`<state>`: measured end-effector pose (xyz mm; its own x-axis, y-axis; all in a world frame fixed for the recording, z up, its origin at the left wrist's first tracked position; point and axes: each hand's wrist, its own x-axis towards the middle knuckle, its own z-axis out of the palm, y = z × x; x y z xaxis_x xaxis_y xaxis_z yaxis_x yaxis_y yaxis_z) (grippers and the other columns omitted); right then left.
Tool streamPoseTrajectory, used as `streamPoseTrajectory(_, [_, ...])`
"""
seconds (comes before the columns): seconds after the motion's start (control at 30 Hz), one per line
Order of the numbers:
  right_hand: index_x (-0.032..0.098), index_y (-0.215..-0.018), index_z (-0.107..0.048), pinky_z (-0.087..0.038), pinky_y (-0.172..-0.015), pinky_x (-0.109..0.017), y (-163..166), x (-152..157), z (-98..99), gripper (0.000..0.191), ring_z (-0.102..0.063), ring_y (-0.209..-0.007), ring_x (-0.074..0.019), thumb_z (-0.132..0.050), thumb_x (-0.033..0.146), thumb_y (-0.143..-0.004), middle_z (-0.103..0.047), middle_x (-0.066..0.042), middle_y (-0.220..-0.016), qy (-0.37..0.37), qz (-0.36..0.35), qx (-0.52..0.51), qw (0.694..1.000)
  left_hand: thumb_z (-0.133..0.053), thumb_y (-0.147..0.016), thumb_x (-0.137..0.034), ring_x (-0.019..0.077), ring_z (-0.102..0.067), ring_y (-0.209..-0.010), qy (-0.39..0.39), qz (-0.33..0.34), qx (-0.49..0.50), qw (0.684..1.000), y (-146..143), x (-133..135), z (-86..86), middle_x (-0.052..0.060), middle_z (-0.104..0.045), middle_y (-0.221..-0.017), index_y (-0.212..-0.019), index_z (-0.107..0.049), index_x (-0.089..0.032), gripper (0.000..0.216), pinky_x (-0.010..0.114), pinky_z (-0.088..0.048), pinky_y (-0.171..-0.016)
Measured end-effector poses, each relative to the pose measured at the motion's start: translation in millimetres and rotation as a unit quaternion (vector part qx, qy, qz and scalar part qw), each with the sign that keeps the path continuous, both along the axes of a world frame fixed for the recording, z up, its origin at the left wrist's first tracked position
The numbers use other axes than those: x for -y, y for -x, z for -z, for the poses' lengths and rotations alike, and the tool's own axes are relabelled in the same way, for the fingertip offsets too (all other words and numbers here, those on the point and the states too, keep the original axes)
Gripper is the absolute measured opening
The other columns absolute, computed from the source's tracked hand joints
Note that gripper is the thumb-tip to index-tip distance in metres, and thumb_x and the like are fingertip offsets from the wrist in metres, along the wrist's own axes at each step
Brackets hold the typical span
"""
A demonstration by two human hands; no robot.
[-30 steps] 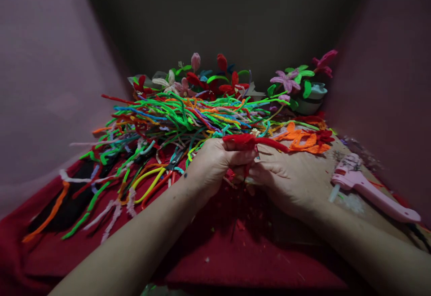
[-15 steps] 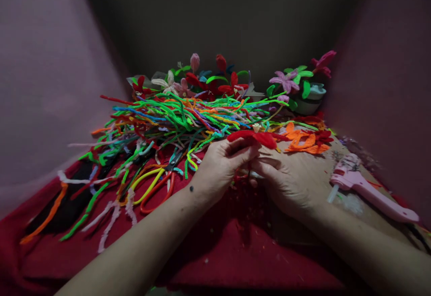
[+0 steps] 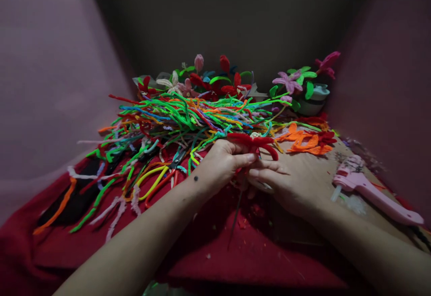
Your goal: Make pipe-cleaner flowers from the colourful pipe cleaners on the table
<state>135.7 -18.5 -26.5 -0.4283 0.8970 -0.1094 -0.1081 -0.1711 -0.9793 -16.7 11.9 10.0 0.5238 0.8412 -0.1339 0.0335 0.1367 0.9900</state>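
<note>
A red pipe-cleaner flower (image 3: 251,140) with pale stamens (image 3: 255,134) is pinched at its base by my left hand (image 3: 229,159), which is closed. From under the fingers a thin dark wire stem (image 3: 235,217) slants down toward the red cloth. My right hand (image 3: 283,181) is also closed, its thumb and fingertips meeting the left fingers just below the petals. Under the right hand shows the edge of a pale, shiny thing (image 3: 265,187); its kind is mostly hidden.
Behind my hands lies a heap of coloured pipe cleaners (image 3: 188,112). Scissors (image 3: 161,177) with yellow and red handles rest at left. On the right cardboard (image 3: 313,170) are orange petals (image 3: 303,141) and a pink glue gun (image 3: 370,192). Finished flowers (image 3: 215,82) stand at the back.
The red flower has tilted, so its petals spread more to view and its wire stem now shows below my hands. The whole scene has shifted slightly right.
</note>
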Motion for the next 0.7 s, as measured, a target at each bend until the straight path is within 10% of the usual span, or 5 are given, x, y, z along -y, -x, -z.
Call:
streamPoseTrajectory(0.53, [0.021,-0.05,-0.058,-0.035,-0.05,-0.027,5,6,-9.1,0.022,-0.045,-0.051,-0.0133,-0.063,0.033,-0.068,-0.053,0.0,-0.053,-0.058,0.091,0.019,0.994,-0.072,-0.064,-0.026,0.0118,-0.057,-0.05,0.074,0.02,0.102,0.992,1,1,0.0,0.004,-0.063,-0.059,-0.075,-0.069,-0.008,0.022,0.023,-0.047,-0.051])
streamPoseTrajectory(0.7, [0.025,-0.07,-0.069,-0.039,-0.054,-0.027,7,4,3.8,0.011,-0.051,-0.059,-0.0151,-0.06,0.03,-0.074,-0.062,-0.002,-0.066,-0.007,0.056,-0.056,0.997,-0.072,-0.063,-0.024,0.0125,-0.053,-0.042,0.098,0.012,0.139,0.985,0,-6,10.2,0.001,-0.058,-0.055,-0.078,-0.065,-0.01,0.022,0.027,-0.046,-0.044])
